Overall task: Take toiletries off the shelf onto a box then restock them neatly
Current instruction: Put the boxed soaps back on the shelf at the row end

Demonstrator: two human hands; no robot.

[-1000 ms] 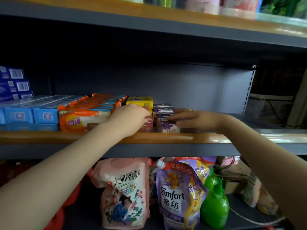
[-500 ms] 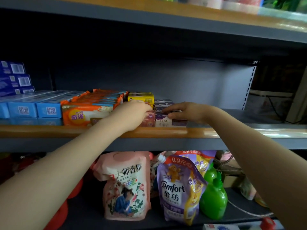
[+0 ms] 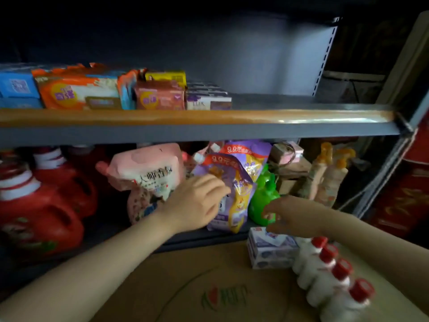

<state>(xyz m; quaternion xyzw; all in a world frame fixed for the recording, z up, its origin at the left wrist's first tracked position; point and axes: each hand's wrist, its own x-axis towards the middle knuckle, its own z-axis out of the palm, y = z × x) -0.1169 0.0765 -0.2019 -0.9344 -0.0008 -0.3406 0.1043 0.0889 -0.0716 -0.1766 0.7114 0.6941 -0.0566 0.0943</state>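
**Down at the lower shelf, both hands low among the pouches**

On the cardboard box (image 3: 209, 282) nearest the camera, a white-and-purple carton (image 3: 271, 252) sits by a row of white bottles with red caps (image 3: 334, 280), the last bottle cut off by the frame's edge. Just above the carton hovers the right hand (image 3: 292, 214), blurred, fingers loosely spread and holding nothing I can make out. The left hand (image 3: 197, 203) lies against the purple pouch (image 3: 234, 194), fingers relaxed over its face; whether it grips is hard to tell, and it hides the label. Beside that stands a pink pouch (image 3: 144, 173), partly covered by the wrist, and a green bottle (image 3: 264, 194) half behind the purple one. Red jugs (image 3: 39, 214) sit left in shadow. Up on the shelf (image 3: 209, 117) above, soap boxes (image 3: 160, 96) line up along the front rim with orange packs (image 3: 79, 89) and blue cartons (image 3: 18, 87), the last cut off at the left; print too smeared to read.
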